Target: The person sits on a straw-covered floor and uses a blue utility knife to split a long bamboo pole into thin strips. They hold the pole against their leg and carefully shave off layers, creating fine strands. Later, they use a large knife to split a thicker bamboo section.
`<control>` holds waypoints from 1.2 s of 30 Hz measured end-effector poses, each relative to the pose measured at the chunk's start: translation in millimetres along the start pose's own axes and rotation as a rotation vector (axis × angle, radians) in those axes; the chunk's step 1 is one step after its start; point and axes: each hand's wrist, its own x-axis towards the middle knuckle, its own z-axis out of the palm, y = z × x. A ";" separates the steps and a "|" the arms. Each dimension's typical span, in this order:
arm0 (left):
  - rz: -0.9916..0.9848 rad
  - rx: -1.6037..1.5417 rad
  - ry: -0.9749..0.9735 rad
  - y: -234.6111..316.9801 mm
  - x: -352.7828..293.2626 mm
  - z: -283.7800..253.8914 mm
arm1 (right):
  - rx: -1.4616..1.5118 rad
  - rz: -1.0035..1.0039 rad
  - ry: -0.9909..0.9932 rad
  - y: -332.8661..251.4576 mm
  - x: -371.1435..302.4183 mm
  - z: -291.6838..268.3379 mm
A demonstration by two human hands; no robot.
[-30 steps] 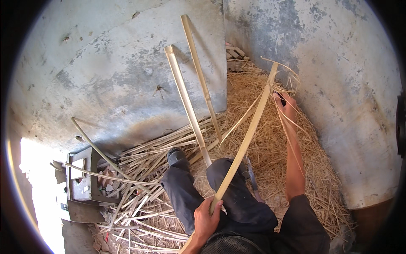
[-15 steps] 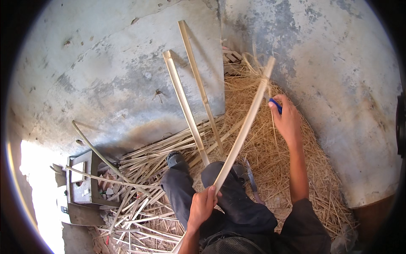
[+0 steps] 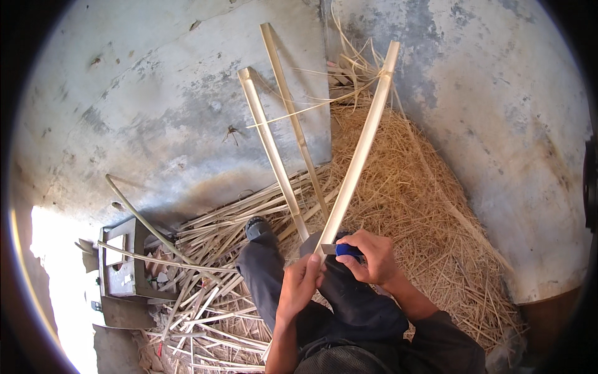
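The strip looks like bamboo, smooth and faintly glossy. At its lower end, the knife blade is greyish metal, the handle blue and plastic-looking. Right of the strip, the shavings look dry and rough; left of it, matt cloth trousers and a blotchy, matt plaster-like wall.

Two hands, one blue-handled knife, three broad pale strips, one box, one shoe.

From close above the lap, the head-worn fisheye camera is looking steeply down over the left hand and right hand, walls rising toward ten and two o'clock.
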 end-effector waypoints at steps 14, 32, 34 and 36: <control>0.153 0.041 -0.110 -3.3 0.7 1.9 | 0.010 -0.039 -0.018 25.4 -5.5 5.8; 0.228 0.148 -0.087 -2.6 10.9 7.6 | -0.124 -0.060 -0.095 9.7 -7.8 13.4; 0.306 0.138 0.001 0.5 9.3 14.5 | -0.145 -0.073 -0.102 9.9 -7.2 11.5; 0.278 0.161 0.010 -5.1 9.2 14.2 | -0.161 -0.099 -0.098 11.2 -5.8 9.9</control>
